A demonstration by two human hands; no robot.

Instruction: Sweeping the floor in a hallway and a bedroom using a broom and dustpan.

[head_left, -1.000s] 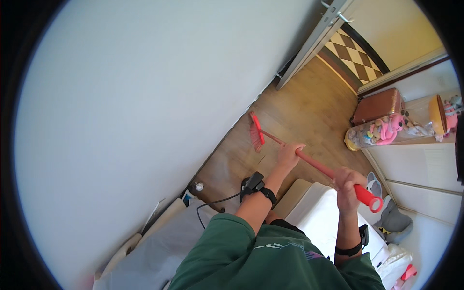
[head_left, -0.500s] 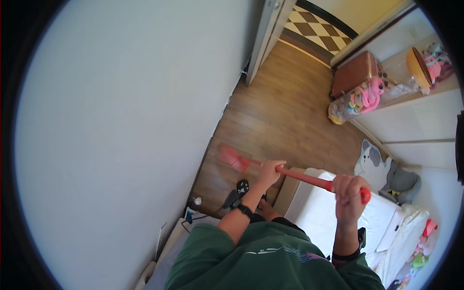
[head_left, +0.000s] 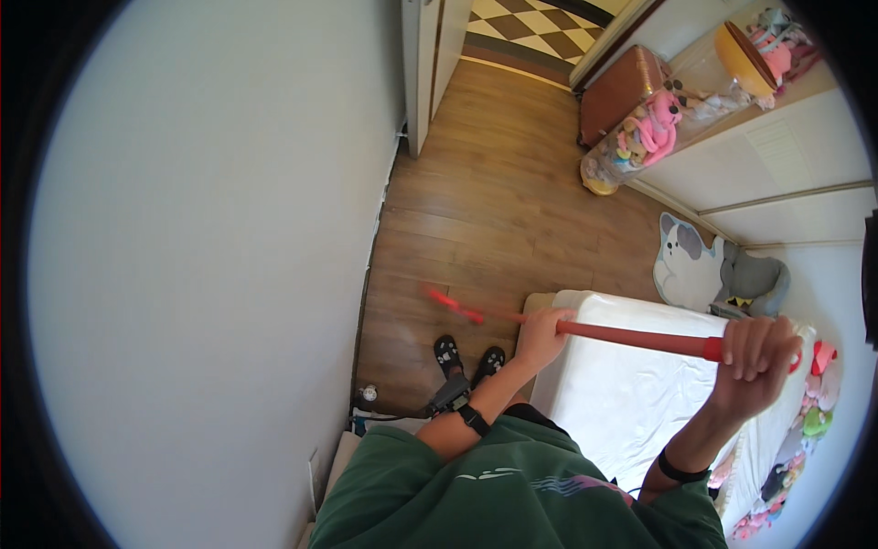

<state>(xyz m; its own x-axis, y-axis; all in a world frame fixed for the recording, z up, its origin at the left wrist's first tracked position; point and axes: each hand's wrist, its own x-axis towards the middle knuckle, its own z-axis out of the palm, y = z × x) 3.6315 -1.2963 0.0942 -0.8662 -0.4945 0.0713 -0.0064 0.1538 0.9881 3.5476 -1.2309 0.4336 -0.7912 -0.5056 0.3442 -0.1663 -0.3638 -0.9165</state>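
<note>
A long red broom (head_left: 637,338) slants across in front of my body, its stick running from upper right down to the floor. My left hand (head_left: 541,337) is closed around the lower part of the stick. Near the top end, my right hand (head_left: 757,359) wraps its fingers around the handle. The red broom head (head_left: 455,305) is at the wooden floor (head_left: 494,215), just ahead of my feet; motion smears it, so its bristles do not show clearly.
A white-covered bed (head_left: 631,393) stands close on my right, a white wall (head_left: 210,256) on my left. Dark slippers (head_left: 446,355) are on my feet. Ahead are a door (head_left: 437,73), a brown suitcase (head_left: 622,96), a clear toy-filled cylinder (head_left: 631,146) and an animal-shaped mat (head_left: 686,261).
Both hands have shifted right with the broom, the right hand farther. The broom head has swung slightly rightward. My view has turned, so both slippers now show.
</note>
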